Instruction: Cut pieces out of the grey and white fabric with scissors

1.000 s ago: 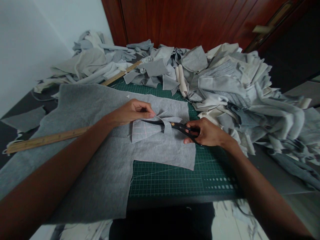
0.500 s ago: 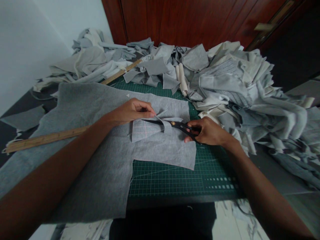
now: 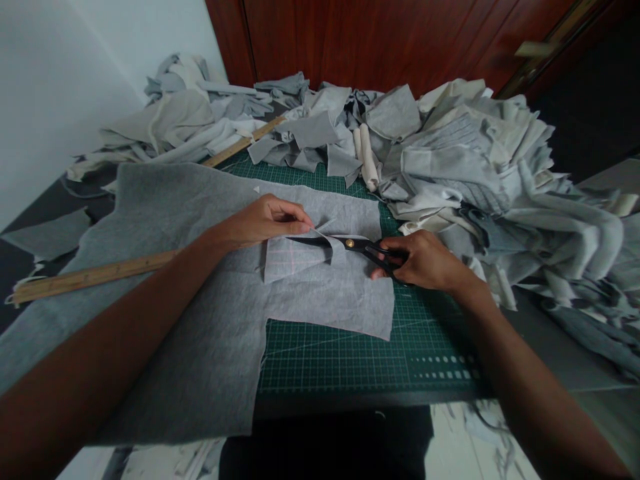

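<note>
Head view: a red-brown door (image 3: 380, 40) fills the back, with a pale wall (image 3: 100, 53) to its left. Below them is a dark table (image 3: 545, 353), its back and right side covered by a heap (image 3: 460, 160) of grey, white and cream fabric. A large grey cloth (image 3: 210, 340) lies flat over the left and middle of the table, partly covering a green gridded mat (image 3: 340, 363).

Two bare forearms reach in from the lower corners. The left hand (image 3: 273, 217) is above the middle of the cloth, thumb and forefinger pressed together at the tips, pinching the end of a thin strip. The right hand (image 3: 423, 260) is near the cloth's right edge, its fingers curled around the handles of black scissors.

One wooden ruler (image 3: 95, 277) lies on the cloth, its right end hidden behind the left forearm; a second ruler (image 3: 245, 142) lies beyond the cloth's far edge. A small patch (image 3: 285, 259) with faint pink lines lies on the cloth, just below the left fingertips. The scissors (image 3: 356, 245) point left, their blades passing over the patch toward those fingertips; how far the blades are parted is hard to tell. The strip (image 3: 338, 252) runs right from the pinch and curls down across the blades.
</note>
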The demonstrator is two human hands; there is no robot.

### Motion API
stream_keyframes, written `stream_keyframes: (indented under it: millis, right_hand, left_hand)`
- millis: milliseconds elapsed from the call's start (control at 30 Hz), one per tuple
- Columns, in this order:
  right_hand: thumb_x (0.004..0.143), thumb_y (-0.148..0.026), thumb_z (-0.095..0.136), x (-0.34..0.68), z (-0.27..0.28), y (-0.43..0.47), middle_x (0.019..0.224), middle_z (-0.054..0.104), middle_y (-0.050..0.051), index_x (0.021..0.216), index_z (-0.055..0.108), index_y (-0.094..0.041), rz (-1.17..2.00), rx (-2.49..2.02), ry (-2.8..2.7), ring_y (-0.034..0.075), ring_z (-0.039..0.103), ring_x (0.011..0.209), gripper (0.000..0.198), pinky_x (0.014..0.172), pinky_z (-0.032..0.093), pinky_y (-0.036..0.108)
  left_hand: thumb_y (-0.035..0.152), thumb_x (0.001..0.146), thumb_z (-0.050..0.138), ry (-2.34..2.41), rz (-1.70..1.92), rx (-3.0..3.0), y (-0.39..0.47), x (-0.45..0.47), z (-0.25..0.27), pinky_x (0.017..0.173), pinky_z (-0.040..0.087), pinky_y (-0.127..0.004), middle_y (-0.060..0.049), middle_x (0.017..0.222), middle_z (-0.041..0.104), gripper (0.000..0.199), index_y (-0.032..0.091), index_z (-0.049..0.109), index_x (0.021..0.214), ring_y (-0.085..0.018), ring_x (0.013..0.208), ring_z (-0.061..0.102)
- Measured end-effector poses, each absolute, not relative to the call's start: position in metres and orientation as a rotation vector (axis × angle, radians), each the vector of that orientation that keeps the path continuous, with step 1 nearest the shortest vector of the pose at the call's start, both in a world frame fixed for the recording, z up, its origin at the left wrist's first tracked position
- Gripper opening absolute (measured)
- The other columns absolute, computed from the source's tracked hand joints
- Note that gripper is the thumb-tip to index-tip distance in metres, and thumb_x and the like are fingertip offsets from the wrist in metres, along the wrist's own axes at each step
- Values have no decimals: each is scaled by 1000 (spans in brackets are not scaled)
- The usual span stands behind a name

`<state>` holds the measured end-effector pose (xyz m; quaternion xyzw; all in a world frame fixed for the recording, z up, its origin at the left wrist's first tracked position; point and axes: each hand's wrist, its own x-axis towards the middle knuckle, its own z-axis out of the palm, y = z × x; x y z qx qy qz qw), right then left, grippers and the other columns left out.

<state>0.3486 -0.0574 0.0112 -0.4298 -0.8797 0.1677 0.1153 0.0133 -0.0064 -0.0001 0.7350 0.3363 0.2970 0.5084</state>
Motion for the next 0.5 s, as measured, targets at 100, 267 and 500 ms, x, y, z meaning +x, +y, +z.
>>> stream_keyframes:
  millis: [100, 267, 500]
  right_hand:
    - [82, -61, 74, 350, 12, -58, 60, 60, -1, 90, 74, -20, 405, -1297, -2578, 11, 46, 50, 42, 55, 29, 28]
    - [84, -60, 73, 351, 13, -59, 61, 62, 0, 90, 75, -20, 339, -1312, -2591, 12, 48, 51, 41, 56, 27, 29]
    - [86, -56, 72, 353, 13, -58, 61, 62, 0, 93, 77, -20, 306, -1319, -2596, 12, 47, 50, 37, 56, 26, 30]
  left_hand:
    - [35, 80, 82, 814, 713, 1752, -7, 14, 0, 68, 48, -20, -1, 80, 73, 20, 16, 78, 84, -10, 72, 61]
    - [38, 78, 84, 834, 708, 1712, -9, 14, 2, 69, 47, -21, 0, 79, 73, 25, 15, 77, 84, -11, 73, 60]
    - [35, 81, 81, 828, 701, 1707, -8, 14, 2, 70, 47, -21, -1, 81, 73, 23, 13, 77, 86, -11, 75, 61]
